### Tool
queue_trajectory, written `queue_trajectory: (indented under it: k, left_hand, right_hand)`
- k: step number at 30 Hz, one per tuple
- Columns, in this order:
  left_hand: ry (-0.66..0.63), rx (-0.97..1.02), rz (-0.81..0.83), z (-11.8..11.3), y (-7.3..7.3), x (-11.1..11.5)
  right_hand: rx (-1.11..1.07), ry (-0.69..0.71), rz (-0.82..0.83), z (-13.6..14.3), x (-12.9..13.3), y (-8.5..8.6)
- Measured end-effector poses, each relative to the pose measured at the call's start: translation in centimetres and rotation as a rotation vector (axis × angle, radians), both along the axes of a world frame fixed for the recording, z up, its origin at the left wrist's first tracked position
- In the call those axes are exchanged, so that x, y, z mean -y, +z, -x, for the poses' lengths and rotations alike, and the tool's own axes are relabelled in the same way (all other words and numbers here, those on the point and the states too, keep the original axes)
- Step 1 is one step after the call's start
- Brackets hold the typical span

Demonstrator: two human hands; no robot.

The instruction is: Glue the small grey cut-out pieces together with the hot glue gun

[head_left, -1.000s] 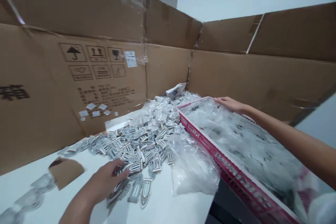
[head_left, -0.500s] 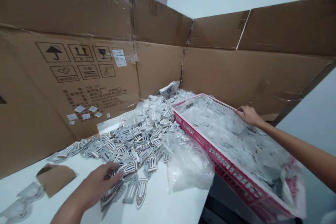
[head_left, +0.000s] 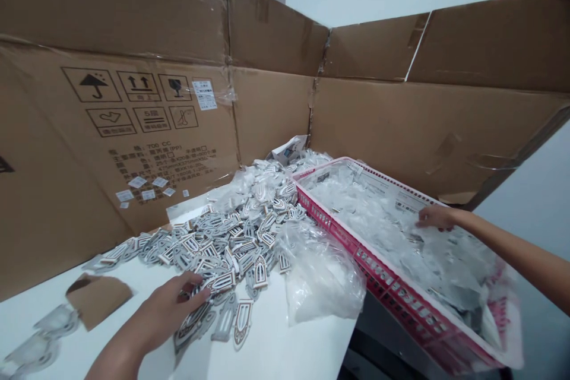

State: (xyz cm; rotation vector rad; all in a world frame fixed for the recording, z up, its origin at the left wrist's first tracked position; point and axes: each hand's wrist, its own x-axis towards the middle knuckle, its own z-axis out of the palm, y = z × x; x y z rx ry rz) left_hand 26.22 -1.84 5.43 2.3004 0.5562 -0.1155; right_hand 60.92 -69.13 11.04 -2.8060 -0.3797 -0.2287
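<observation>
My left hand [head_left: 173, 303] is at the near edge of a heap of flat, arch-shaped pieces [head_left: 222, 243], grey and white with brown outlines and slots. Its thumb and fingers curl around some pieces in the heap's edge; part of the fingers is hidden. Under the thumb, several more pieces [head_left: 193, 326] lean together in a stack. My right hand [head_left: 436, 217] is over the pink and white plastic basket [head_left: 387, 285], fingers closed on a clear plastic bag [head_left: 445, 249] among many others. What that bag contains is hard to make out.
A clear bag with white contents [head_left: 325, 285] lies between heap and basket, at the table's edge. Brown cardboard walls [head_left: 276, 107] stand behind. At the left are a torn cardboard piece [head_left: 100, 300] and translucent pieces [head_left: 33, 353]. The basket extends past the table edge.
My right hand has moved from the basket's far rim rightward and nearer, down into the bags, and its fingers have closed. My left hand keeps its place. The view has shifted slightly.
</observation>
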Motion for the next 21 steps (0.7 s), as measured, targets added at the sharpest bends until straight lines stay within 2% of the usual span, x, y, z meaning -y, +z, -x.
queue_trajectory:
  k: [5, 8, 10, 12, 15, 18, 21]
  left_hand:
    - [-0.019, -0.007, -0.021, 0.4, 1.0, 0.6]
    - [-0.022, -0.023, -0.045, 0.8, 1.9, 1.4]
    - [-0.015, -0.028, -0.051, 1.1, 2.3, 1.8]
    - [-0.012, -0.029, -0.060, 1.3, 2.5, 2.0]
    - [-0.002, -0.035, -0.065, 1.7, 2.7, 2.2]
    - [-0.005, -0.050, -0.079, 1.8, 2.7, 2.3]
    - [0.002, -0.073, -0.105, 1.9, 2.7, 2.6]
  right_hand:
    - [-0.314, 0.107, 0.042, 0.9, -1.5, 0.3]
    - [-0.507, 0.118, 0.269, 1.0, -3.1, 0.6]
    - [-0.424, 0.109, 0.397, -0.1, -4.9, 1.4]
    - [-0.290, 0.098, 0.425, -1.4, -7.8, 3.0]
    - [-0.101, 0.193, 0.399, -2.1, -15.5, 6.0]
    - [0.162, 0.677, 0.190, -0.2, -26.7, 8.5]
    - [0.270, 0.908, 0.123, 1.8, -38.7, 8.9]
